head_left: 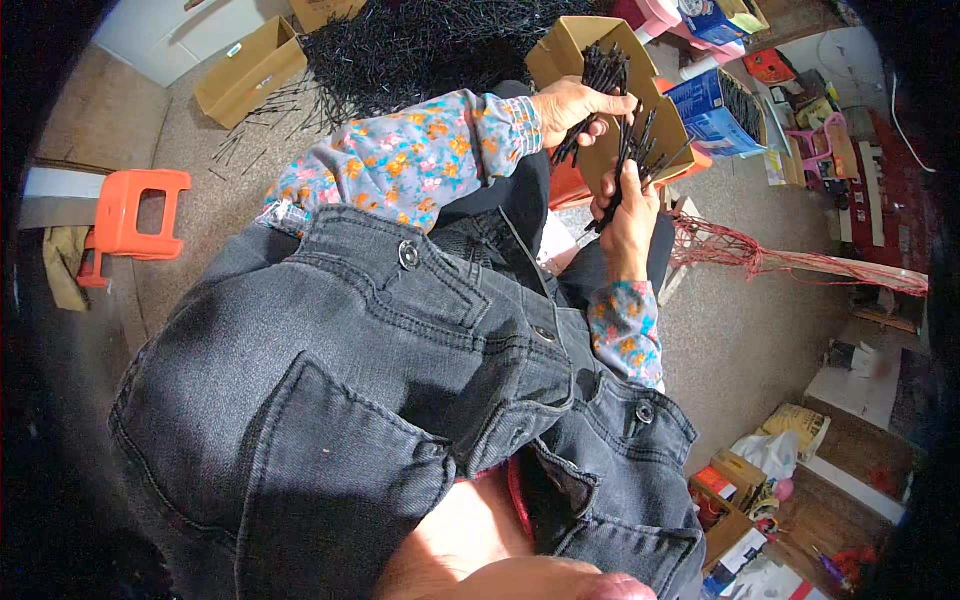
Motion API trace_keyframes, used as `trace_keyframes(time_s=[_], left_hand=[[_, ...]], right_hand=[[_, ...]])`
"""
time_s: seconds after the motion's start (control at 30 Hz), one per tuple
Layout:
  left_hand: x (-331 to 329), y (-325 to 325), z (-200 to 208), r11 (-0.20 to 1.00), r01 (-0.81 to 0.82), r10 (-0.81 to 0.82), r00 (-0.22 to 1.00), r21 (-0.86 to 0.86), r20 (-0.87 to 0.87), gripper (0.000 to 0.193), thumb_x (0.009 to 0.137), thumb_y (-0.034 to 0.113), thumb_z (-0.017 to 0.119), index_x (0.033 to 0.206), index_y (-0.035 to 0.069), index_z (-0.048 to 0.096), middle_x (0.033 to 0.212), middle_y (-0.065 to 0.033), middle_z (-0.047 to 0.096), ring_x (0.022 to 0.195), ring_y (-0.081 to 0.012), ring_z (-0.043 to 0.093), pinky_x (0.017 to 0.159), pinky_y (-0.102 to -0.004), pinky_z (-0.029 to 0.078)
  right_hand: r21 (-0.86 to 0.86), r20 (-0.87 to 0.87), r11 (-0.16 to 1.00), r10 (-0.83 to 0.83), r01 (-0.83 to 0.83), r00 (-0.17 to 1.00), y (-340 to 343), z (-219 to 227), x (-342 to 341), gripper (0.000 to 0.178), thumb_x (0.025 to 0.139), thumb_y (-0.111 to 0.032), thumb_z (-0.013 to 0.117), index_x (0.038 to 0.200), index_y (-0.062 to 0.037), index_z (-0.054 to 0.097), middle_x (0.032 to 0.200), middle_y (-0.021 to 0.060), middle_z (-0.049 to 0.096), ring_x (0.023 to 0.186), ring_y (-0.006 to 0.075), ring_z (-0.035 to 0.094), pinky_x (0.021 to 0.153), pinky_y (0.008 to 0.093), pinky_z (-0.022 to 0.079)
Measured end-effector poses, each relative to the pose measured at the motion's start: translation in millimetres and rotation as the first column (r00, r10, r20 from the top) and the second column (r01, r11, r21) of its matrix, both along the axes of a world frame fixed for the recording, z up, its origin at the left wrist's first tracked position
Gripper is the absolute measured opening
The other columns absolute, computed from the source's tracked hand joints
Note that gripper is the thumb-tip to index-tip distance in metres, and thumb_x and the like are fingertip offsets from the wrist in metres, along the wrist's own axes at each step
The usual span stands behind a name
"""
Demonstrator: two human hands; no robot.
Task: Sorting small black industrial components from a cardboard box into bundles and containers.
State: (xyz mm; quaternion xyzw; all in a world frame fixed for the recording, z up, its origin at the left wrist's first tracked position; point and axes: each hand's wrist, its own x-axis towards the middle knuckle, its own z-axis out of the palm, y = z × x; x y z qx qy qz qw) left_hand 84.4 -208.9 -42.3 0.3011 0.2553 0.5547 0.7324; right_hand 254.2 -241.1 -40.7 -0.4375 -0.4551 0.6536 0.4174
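Note:
My left hand [575, 112] is closed round a thick bundle of thin black sticks [603, 78], its thumb stretched toward my right hand. Lower and to the right, my right hand [630, 212] grips a smaller bunch of black sticks [626, 140], whose ends fan out above the fingers. The two bunches are close together and partly overlap. Behind and beneath them stands an open cardboard box [553, 52]; my hands hide part of its inside. Too fine to make out is the exact kind of the sticks.
A large heap of black sticks [420, 55] covers the floor ahead, beside another cardboard box [258, 78]. Blue boxes [700, 112] with sticks stand to the right. An orange stool [112, 215] is at far left. Red netting [735, 248] hangs on a pole at right.

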Motion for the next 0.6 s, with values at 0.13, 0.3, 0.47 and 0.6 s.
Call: trace_keyframes(time_s=[0.13,0.3,0.47,0.6], left_hand=[[4,-2,-1,0.998,0.06,-0.06,0.998,0.007,-0.032,0.028,0.081,0.025,0.064,0.1,0.005,0.061,0.088,0.0,0.061,0.053,-0.0027,0.04,0.039,-0.0174,0.032],[4,0,-1,0.994,0.014,-0.007,0.998,0.108,-0.062,0.021,0.084,0.025,0.059,0.095,0.007,0.06,0.088,-0.0021,0.064,0.056,-0.0035,0.044,0.043,-0.0175,0.036],[-17,19,-15,0.982,-0.18,0.187,0.963,-0.051,0.193,0.021,0.088,0.026,0.052,0.095,0.007,0.056,0.081,-0.0055,0.062,0.07,-0.0155,0.059,0.062,-0.031,0.05],[-16,11,-7,0.993,-0.075,0.098,0.958,-0.094,0.27,0.023,0.089,0.03,0.051,0.095,0.007,0.051,0.058,0.004,0.041,0.054,-0.0095,0.045,0.051,-0.0269,0.042]], right_hand=[[-0.021,0.02,0.999,-0.037,0.038,0.999,1,-2,2,0.021,0.09,-0.025,0.05,0.092,-0.0039,0.05,0.059,0.0007,0.045,0.045,0.0091,0.04,0.037,0.0211,0.032],[-0.033,-0.015,0.999,-0.013,0.013,1.0,0,-2,1,0.021,0.09,-0.026,0.05,0.09,-0.005,0.05,0.059,0.0005,0.045,0.045,0.0088,0.039,0.037,0.0211,0.031],[-0.073,-0.161,0.994,0.071,-0.084,0.984,-1,4,1,0.017,0.09,-0.024,0.048,0.086,-0.0073,0.049,0.056,-0.0005,0.043,0.043,0.0087,0.037,0.036,0.0219,0.03],[-0.071,-0.325,0.971,0.195,-0.229,0.926,-1,9,3,0.021,0.091,-0.027,0.046,0.086,-0.0058,0.047,0.055,0.0002,0.039,0.043,0.0099,0.035,0.036,0.0228,0.027]])
